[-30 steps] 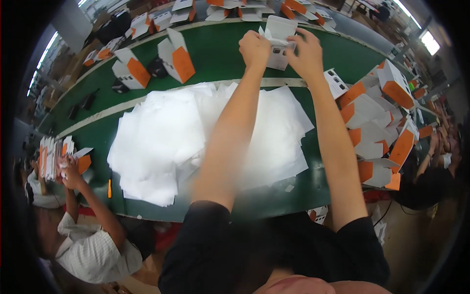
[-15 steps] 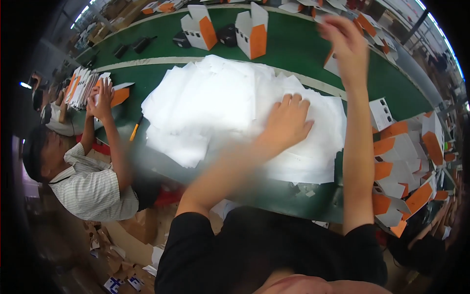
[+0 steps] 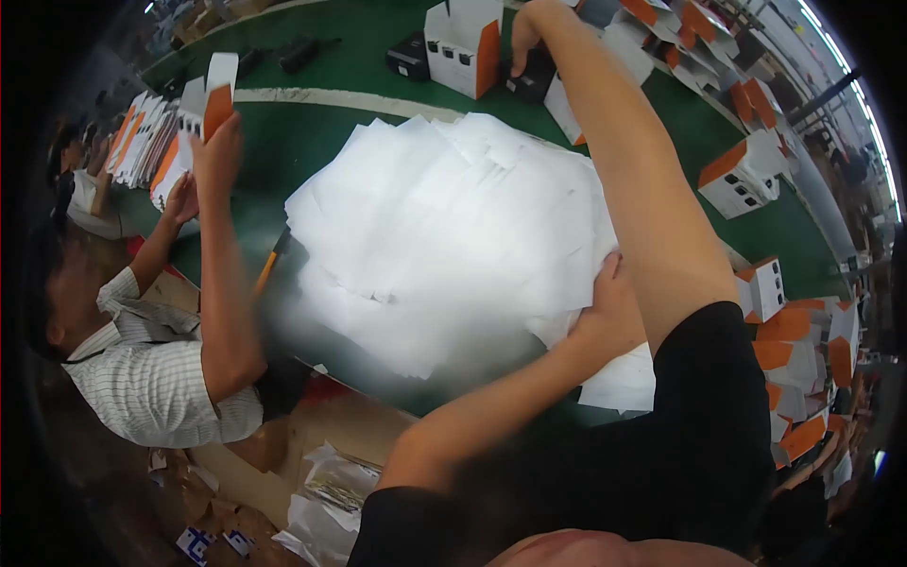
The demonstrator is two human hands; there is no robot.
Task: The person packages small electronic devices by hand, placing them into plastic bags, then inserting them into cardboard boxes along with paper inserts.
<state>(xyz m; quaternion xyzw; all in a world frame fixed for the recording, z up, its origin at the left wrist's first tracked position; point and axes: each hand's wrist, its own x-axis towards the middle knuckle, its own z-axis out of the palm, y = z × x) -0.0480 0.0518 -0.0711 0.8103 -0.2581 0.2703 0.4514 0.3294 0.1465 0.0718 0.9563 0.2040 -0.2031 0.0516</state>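
Observation:
A broad, uneven pile of thin white sheets (image 3: pixel 453 217) covers the middle of the green table. At its right edge is my left hand (image 3: pixel 609 307), fingers closed around the border of a sheet. My right arm stretches far across the table. There my right hand (image 3: pixel 535 30) bends down over a black box-shaped device (image 3: pixel 537 77), its fingers closed at the device's near side; part of the grip is hidden. Just left of it stands an open white and orange carton (image 3: pixel 463 47), with another black device (image 3: pixel 408 57) beside that.
On the left a co-worker's hands (image 3: pixel 219 142) hold a white and orange carton by a row of flattened cartons (image 3: pixel 142 142). An orange-handled tool (image 3: pixel 268 269) lies left of the sheets. More cartons (image 3: pixel 798 364) crowd the right side; one (image 3: pixel 742 180) stands at the far right.
My right hand has moved left and down onto the black device. My left hand has slid from on top of the sheets to their right edge. The view has shifted, and the co-worker has raised a carton.

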